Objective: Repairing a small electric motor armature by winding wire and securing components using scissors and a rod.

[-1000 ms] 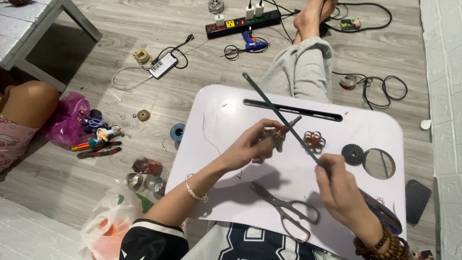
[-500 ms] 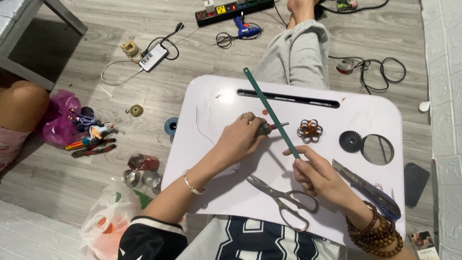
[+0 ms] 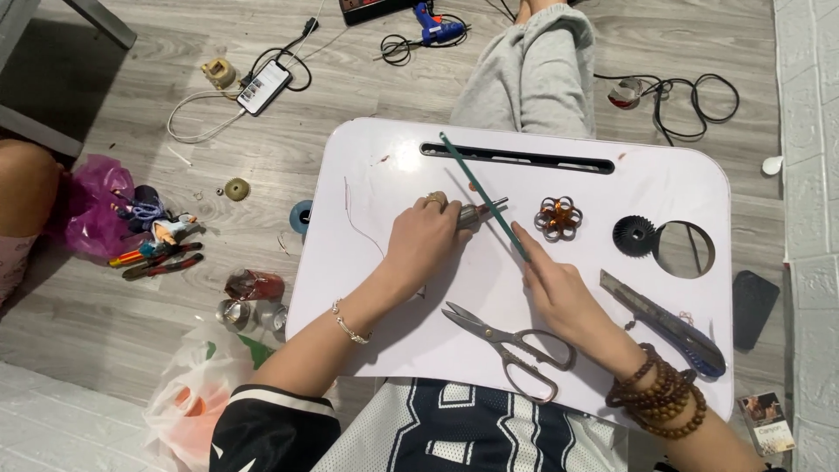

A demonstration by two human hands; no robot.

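My left hand (image 3: pixel 428 234) is closed around a pair of slim metal pliers (image 3: pixel 482 212), whose jaws stick out past my knuckles toward the right, low over the white lap-tray surface (image 3: pixel 384 306). A ring sits on one finger of that hand and a thin bracelet circles the wrist. My right hand (image 3: pixel 559 293) pinches the lower end of a long, thin green stick (image 3: pixel 481 194) between thumb and fingertips; the stick slants up and to the left across the surface, passing just in front of the pliers' tips and ending near the long dark slot (image 3: pixel 516 157) at the far edge. I cannot tell whether the pliers actually touch the stick. Brown wooden bead bracelets (image 3: pixel 657 402) wrap my right wrist.

Just to the right of the stick lies a small copper-coloured wire flower (image 3: pixel 558 218). Further right, a black ridged disc (image 3: pixel 633 236) sits beside the round cup hole (image 3: pixel 683 249) in the surface. Steel scissors (image 3: pixel 511 343) lie shut near the front edge, between my two forearms, and a grey and blue utility knife (image 3: pixel 669 322) lies just right of my right wrist. A thin wire strand (image 3: pixel 357 220) lies left of my left hand.

On the wooden floor, a smartphone (image 3: pixel 263 86) on its cable and a blue glue gun (image 3: pixel 434 24) lie beyond the surface, and a pink plastic bag (image 3: pixel 87 210) sits to the left.
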